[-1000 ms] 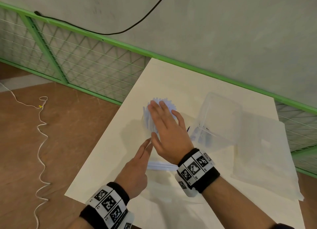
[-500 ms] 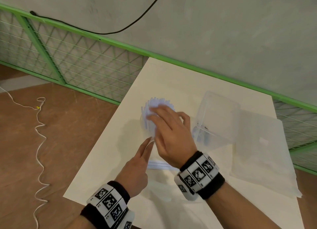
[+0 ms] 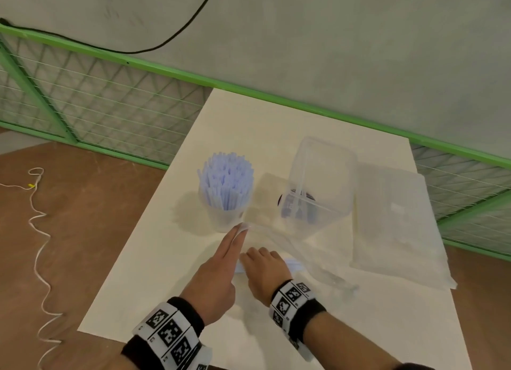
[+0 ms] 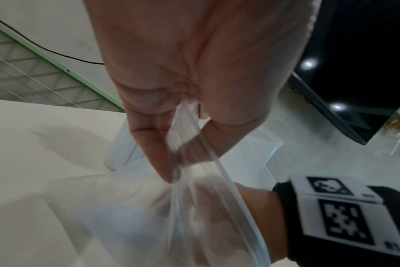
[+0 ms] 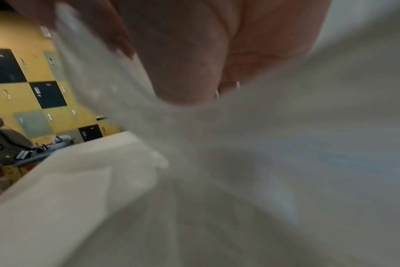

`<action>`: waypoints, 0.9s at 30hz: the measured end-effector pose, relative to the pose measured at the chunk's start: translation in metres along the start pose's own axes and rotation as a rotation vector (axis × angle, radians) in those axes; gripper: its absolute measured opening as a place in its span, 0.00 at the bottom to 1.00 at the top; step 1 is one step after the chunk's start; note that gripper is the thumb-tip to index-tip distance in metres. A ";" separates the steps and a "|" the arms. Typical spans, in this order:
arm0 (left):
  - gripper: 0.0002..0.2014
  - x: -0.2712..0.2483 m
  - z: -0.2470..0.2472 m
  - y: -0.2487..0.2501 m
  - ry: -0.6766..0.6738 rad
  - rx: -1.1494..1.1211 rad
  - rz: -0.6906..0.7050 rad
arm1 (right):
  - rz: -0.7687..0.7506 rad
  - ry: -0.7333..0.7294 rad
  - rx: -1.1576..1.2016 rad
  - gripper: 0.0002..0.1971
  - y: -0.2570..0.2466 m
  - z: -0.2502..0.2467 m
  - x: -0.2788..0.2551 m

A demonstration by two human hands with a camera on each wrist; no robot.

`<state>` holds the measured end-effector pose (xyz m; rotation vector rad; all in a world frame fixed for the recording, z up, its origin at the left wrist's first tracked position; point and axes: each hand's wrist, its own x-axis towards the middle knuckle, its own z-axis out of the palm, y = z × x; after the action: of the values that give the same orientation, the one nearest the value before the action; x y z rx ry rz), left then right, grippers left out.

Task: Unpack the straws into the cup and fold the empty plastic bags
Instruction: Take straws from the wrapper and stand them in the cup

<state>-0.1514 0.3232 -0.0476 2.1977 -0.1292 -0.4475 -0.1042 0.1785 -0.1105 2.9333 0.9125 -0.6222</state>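
A clear cup packed with pale blue straws stands upright at the table's middle left. In front of it lies a clear zip bag with a few straws still in it. My left hand reaches forward and pinches the bag's zip edge between thumb and fingers, just short of the cup's base. My right hand sits beside it with fingers curled down on the bag; its thumb presses into the film. That view is blurred.
A clear square container stands right of the cup. A flat stack of plastic bags lies at the table's right side. The white table ends close on the left, over a brown floor with a white cord.
My right hand left the top of the straws in the cup and drew back toward me onto the bag. My left hand kept hold of the bag's edge.
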 end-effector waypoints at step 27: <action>0.53 -0.004 -0.001 -0.009 0.056 0.041 -0.077 | 0.080 0.533 0.997 0.17 0.018 -0.030 -0.068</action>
<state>-0.1555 0.3300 -0.0529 2.2596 -0.0244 -0.4287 -0.1348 0.1301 -0.0592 4.1477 0.5714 -0.3327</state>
